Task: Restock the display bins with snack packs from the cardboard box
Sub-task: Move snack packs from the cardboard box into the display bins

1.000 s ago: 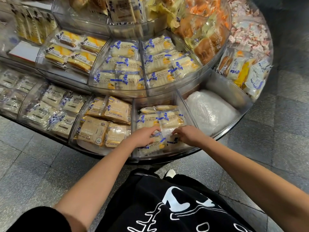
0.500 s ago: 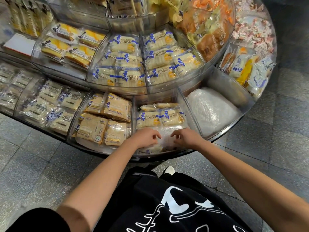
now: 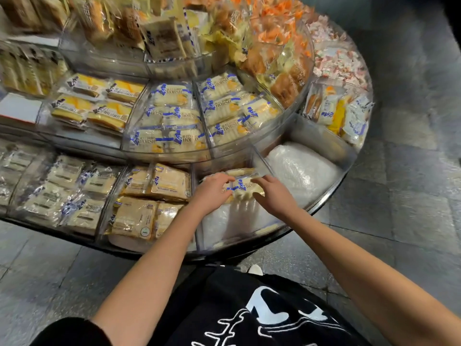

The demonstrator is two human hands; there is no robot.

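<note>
Two hands hold one snack pack [image 3: 243,188] at the 12 o'clock end of a clear display bin [image 3: 232,243]. The left hand [image 3: 212,193] curls its fingers over the pack's 9 o'clock end. The right hand [image 3: 275,198] pinches its 3 o'clock end between fingers and thumb.

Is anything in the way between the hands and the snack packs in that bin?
No, nothing visible. The left hand and the right hand both hold a snack pack at the back of the open-topped bin.
</note>
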